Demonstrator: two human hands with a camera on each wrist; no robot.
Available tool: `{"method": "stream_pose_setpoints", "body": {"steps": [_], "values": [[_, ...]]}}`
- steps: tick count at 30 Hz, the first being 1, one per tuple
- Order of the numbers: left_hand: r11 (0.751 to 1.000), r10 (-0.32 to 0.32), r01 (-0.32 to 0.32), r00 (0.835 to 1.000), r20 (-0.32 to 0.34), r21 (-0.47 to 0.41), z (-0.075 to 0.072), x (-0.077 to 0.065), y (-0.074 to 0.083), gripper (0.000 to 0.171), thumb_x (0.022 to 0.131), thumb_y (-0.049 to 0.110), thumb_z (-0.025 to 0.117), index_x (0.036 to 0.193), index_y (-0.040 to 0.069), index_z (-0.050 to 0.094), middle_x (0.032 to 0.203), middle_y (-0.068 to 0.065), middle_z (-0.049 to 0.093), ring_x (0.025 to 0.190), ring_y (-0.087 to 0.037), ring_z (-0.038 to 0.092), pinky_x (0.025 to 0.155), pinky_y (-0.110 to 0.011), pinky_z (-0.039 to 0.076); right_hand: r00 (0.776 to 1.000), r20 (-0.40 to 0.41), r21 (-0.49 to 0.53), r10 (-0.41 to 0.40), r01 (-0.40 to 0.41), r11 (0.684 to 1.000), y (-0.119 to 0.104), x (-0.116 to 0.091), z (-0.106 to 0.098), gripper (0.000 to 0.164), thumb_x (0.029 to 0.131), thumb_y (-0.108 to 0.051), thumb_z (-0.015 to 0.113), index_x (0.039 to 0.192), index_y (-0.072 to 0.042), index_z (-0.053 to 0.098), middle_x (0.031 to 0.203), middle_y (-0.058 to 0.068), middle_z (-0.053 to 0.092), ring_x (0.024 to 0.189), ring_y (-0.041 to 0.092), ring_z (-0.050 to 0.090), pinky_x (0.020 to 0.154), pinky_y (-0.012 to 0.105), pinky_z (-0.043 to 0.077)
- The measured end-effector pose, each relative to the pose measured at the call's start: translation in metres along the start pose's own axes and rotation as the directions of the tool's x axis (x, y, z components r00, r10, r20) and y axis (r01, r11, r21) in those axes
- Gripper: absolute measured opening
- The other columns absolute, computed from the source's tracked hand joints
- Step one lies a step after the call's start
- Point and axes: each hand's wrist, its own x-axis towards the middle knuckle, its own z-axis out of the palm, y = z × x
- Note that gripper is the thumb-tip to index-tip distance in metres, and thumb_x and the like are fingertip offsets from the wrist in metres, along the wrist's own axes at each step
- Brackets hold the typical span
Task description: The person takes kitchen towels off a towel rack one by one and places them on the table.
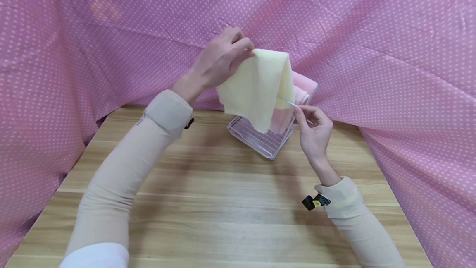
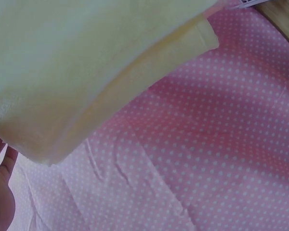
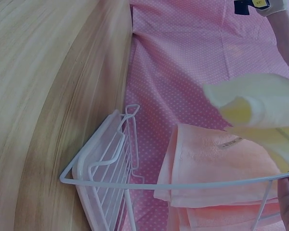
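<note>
A pale yellow towel (image 1: 265, 82) hangs folded over, its free end drooping above a white wire rack (image 1: 256, 137). My left hand (image 1: 224, 57) pinches the top fold of this towel; in the left wrist view the fingertips (image 2: 8, 161) are at its edge. At the rack's right side my right hand (image 1: 316, 129) pinches a thin white rail (image 1: 288, 101), which runs to those fingers in the right wrist view (image 3: 183, 186). Pink towels (image 3: 216, 163) hang on the rack beside the yellow one. Part of the rack is hidden behind the cloth.
The rack stands near the back of a wooden table (image 1: 223, 202), with a pale tray (image 3: 94, 149) at its base. Pink dotted fabric (image 1: 148, 20) hangs behind and along both sides of the table.
</note>
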Motion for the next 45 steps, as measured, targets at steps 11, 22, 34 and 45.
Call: {"method": "stream_pose_setpoints", "body": {"steps": [11, 22, 34, 45], "values": [[1.0, -0.017, 0.018, 0.996, -0.082, 0.019, -0.02, -0.004, -0.005, 0.03, 0.109, 0.027, 0.056, 0.116, 0.0, 0.069, 0.107, -0.022, 0.064, 0.096, -0.032, 0.056, 0.082, -0.042, 0.052, 1.0, -0.002, -0.012, -0.002, 0.002, 1.0, 0.0, 0.001, -0.001, 0.017, 0.096, 0.001, 0.073, 0.099, 0.018, 0.07, 0.08, -0.007, 0.076, 0.069, 0.003, 0.071, 0.066, 0.018, 0.063], [0.999, -0.024, 0.03, 0.991, -0.135, 0.045, -0.043, -0.016, -0.008, 0.032, 0.109, 0.028, 0.056, 0.117, 0.0, 0.069, 0.108, -0.023, 0.063, 0.096, -0.034, 0.055, 0.081, -0.043, 0.049, 1.0, 0.006, -0.007, -0.001, 0.001, 1.0, 0.003, 0.001, -0.004, 0.019, 0.096, 0.001, 0.072, 0.099, 0.019, 0.069, 0.079, -0.009, 0.075, 0.068, 0.004, 0.071, 0.066, 0.02, 0.063], [0.992, -0.057, 0.071, 0.989, -0.134, 0.101, -0.066, -0.039, -0.023, 0.032, 0.109, 0.027, 0.056, 0.115, -0.003, 0.067, 0.105, -0.025, 0.061, 0.095, -0.037, 0.055, 0.078, -0.044, 0.049, 1.0, 0.007, 0.002, -0.001, 0.001, 1.0, 0.0, 0.001, -0.003, 0.019, 0.096, 0.002, 0.072, 0.099, 0.02, 0.068, 0.077, -0.009, 0.073, 0.067, 0.002, 0.071, 0.065, 0.017, 0.062], [0.988, -0.052, 0.066, 0.993, -0.105, 0.137, -0.073, -0.073, -0.046, 0.029, 0.107, 0.025, 0.06, 0.112, -0.003, 0.069, 0.1, -0.026, 0.062, 0.087, -0.037, 0.053, 0.071, -0.042, 0.045, 1.0, 0.0, -0.013, 0.002, -0.002, 1.0, -0.001, 0.001, 0.002, 0.02, 0.096, 0.001, 0.073, 0.098, 0.02, 0.068, 0.078, -0.01, 0.073, 0.067, 0.003, 0.071, 0.065, 0.018, 0.062]]}}
